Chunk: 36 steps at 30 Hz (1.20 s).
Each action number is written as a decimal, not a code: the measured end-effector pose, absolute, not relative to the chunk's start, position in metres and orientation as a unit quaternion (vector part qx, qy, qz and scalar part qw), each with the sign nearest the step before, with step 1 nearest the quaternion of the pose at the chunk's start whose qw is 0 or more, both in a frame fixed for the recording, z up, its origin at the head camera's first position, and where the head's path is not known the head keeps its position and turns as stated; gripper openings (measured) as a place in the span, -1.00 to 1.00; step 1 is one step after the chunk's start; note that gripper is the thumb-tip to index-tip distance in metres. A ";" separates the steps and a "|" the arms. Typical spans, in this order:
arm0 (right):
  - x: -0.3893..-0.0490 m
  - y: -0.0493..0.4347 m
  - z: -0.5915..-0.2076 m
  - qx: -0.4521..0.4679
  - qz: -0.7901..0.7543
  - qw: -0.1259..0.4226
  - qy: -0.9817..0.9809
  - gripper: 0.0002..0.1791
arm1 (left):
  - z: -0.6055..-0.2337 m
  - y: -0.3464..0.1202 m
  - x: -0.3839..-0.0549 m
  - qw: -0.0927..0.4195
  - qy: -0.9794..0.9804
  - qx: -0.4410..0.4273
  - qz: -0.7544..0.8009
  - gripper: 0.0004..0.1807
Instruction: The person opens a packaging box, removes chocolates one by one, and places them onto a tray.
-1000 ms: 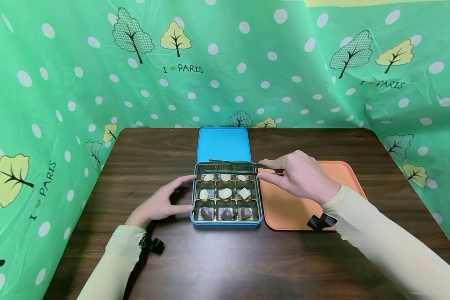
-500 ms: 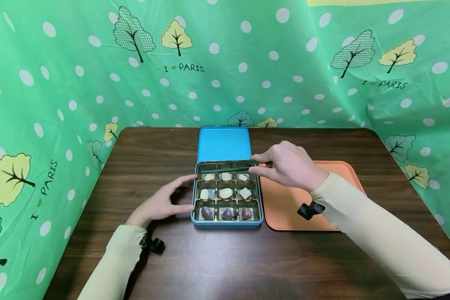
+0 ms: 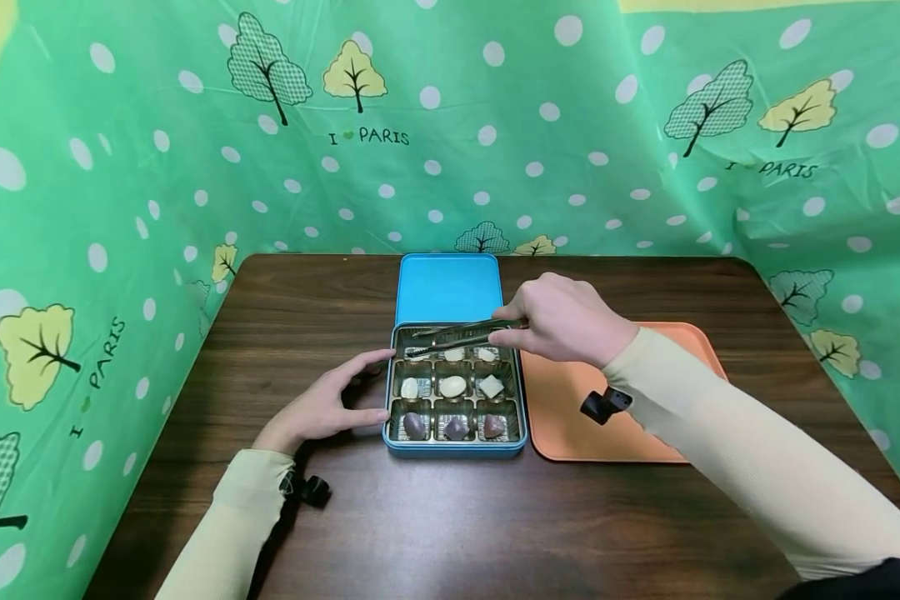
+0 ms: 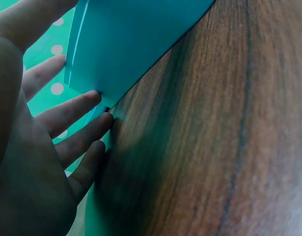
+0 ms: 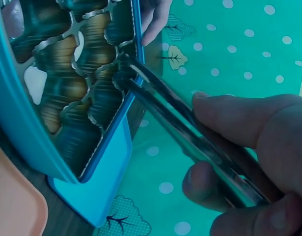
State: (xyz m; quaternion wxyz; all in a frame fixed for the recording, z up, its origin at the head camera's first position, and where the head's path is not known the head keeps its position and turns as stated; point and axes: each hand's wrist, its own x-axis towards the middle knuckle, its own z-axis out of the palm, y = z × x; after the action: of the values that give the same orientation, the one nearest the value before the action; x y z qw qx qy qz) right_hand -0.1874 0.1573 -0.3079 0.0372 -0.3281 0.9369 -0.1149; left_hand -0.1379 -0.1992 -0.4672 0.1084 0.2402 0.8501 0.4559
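A blue tin (image 3: 453, 450) holds a gold tray (image 3: 431, 408) divided into small compartments. White pieces lie in the far and middle rows, among them an oval one (image 3: 452, 386) and a squarish one (image 3: 491, 386). Dark purplish pieces (image 3: 456, 428) sit in the near row. My right hand (image 3: 562, 323) grips metal tongs (image 5: 175, 123), whose parted tips reach into the far-left compartment. The tongs hide most of the white piece there. Against the tin's left wall, my left hand (image 3: 318, 404) rests with its fingers extended, as the left wrist view (image 4: 57, 123) also shows.
Behind the tin lies a blue lid (image 3: 448, 287). An orange tray (image 3: 607, 425) stands to the tin's right, partly under my right forearm. Everything rests on a dark wooden table (image 3: 450, 533), with a green patterned cloth (image 3: 450, 125) hanging behind and at both sides.
My right hand has moved left with the tongs, and their tips have come down into the tin's far-left compartment. My left hand has stayed at the tin's side.
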 end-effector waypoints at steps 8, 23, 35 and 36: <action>-0.195 0.138 -0.297 -0.310 -0.075 0.078 0.945 -0.61 | -0.466 -0.200 -0.139 0.113 0.848 0.241 0.459 -0.07; -0.195 0.109 -0.281 -0.310 -0.006 0.103 0.945 -0.66 | -0.466 -0.201 -0.141 0.115 0.847 0.241 0.459 -0.07; -0.189 0.113 -0.276 -0.325 -0.003 0.085 0.942 -0.64 | -0.464 -0.197 -0.134 0.109 0.849 0.237 0.460 -0.06; -0.188 0.113 -0.276 -0.326 -0.004 0.086 0.942 -0.64 | -0.464 -0.197 -0.134 0.109 0.849 0.238 0.460 -0.06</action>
State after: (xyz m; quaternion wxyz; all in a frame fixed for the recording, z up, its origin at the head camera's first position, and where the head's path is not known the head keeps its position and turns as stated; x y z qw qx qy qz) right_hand -0.1883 0.1127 -0.2759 0.0857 -0.3255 0.9416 -0.0044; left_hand -0.1335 -0.1971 -0.4637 0.1090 0.2376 0.8488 0.4596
